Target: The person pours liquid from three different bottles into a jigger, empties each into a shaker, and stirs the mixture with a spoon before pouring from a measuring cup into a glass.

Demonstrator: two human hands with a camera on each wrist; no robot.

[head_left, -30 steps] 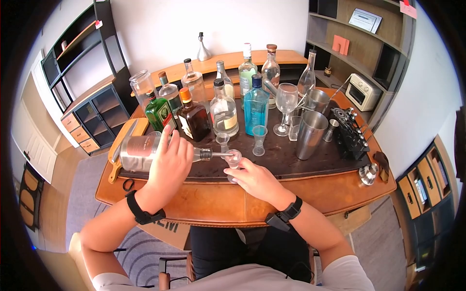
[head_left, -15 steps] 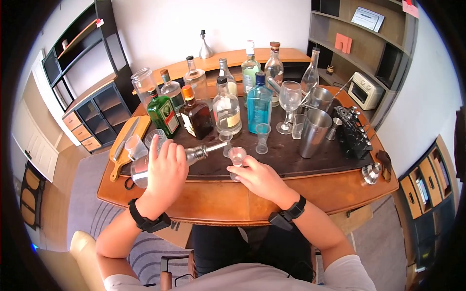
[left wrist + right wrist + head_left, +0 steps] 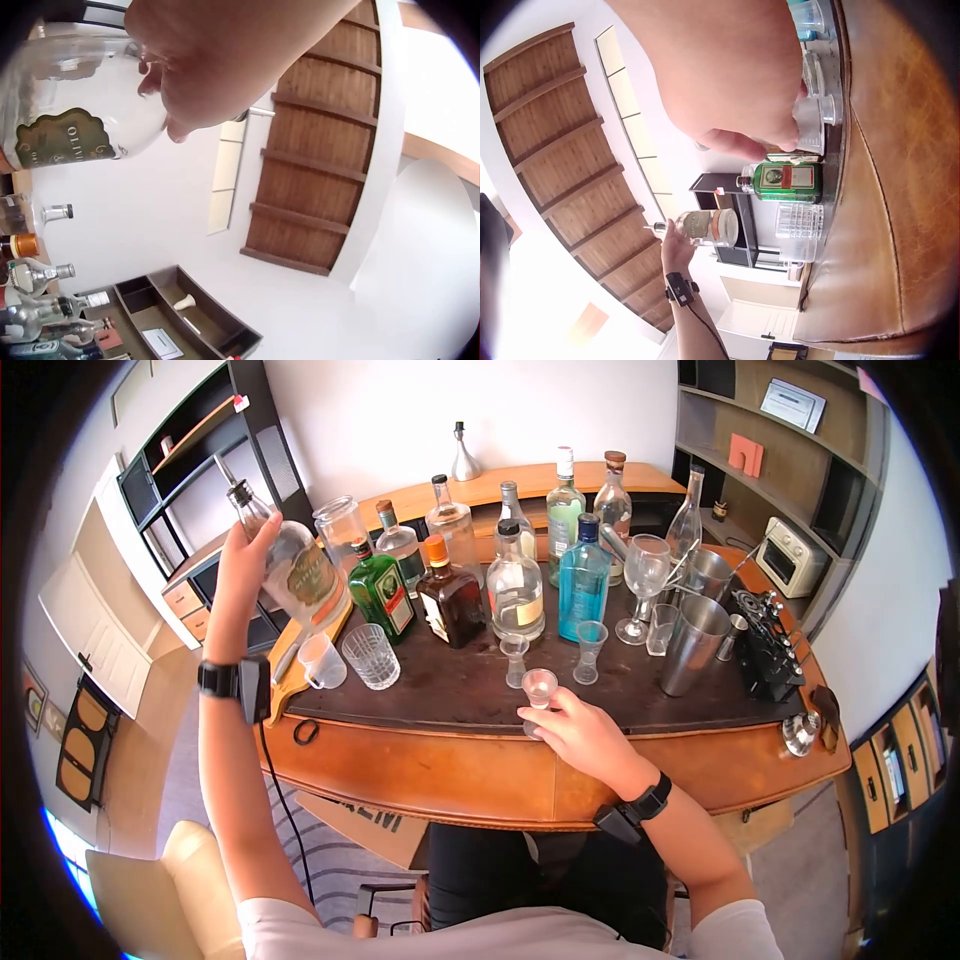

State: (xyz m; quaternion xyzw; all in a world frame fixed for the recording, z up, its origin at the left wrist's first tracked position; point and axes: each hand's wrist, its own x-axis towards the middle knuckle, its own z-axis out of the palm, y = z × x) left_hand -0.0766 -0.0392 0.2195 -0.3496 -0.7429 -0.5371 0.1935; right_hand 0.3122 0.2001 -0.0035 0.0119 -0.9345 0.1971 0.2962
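My left hand (image 3: 243, 575) grips a clear glass bottle (image 3: 305, 580) by its neck, raised at the table's left side. The bottle leans, with its metal pour spout up; a dark green label (image 3: 67, 139) shows in the left wrist view. At the table's front, my right hand (image 3: 595, 735) holds a small clear double-ended jigger (image 3: 540, 682) between thumb and fingers, wide mouth up. Two similar clear jiggers stand behind it, one close (image 3: 514, 658) and one to the right (image 3: 590, 652). A cut-glass tumbler (image 3: 371, 660) and a small clear cup (image 3: 322, 663) stand below the raised bottle.
Several bottles line the back, including a green one (image 3: 378, 595), a brown one (image 3: 450, 605) and a blue one (image 3: 583, 585). To the right stand a wine glass (image 3: 647, 565), a steel shaker tin (image 3: 694, 648) and a black rack (image 3: 770, 650). A wooden board (image 3: 290, 682) lies left.
My left hand has lifted the bottle from its tilted pour over the jigger, up and to the left, turning it spout-up. The right hand still holds the jigger at the front of the table.
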